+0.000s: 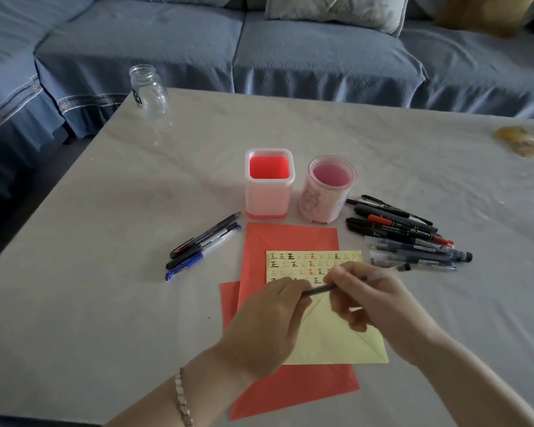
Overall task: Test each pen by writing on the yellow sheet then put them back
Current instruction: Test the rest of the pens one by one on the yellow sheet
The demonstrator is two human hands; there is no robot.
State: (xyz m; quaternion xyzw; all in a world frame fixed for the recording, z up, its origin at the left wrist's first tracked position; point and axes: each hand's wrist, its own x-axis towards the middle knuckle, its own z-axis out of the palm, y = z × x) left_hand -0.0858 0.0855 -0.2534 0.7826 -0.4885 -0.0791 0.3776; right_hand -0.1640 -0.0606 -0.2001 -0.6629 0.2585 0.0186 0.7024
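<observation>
your left hand (269,322) and right hand (373,300) meet over the yellow sheet (330,343). both have their fingers curled onto one dark pen (318,289): the left pinches its left end and the right pinches its right end. the pen lies almost level in the gap between them, above the sheet's middle. a bracelet (182,396) sits on your left wrist.

the sheet's far part carries rows of small black and red marks, and your knuckles cover the nearest rows. it rests on red paper (290,238), which lies on the table (105,241).

a pile of pens (407,235) lies just right of the sheet, beyond your right hand. three pens (204,245) lie side by side left of the red paper. behind the paper, a square holder (269,183) and a round cup (327,189) stand upright, close together. a glass jar (148,90) stands at the far left corner, with a blue sofa (290,50) beyond.
</observation>
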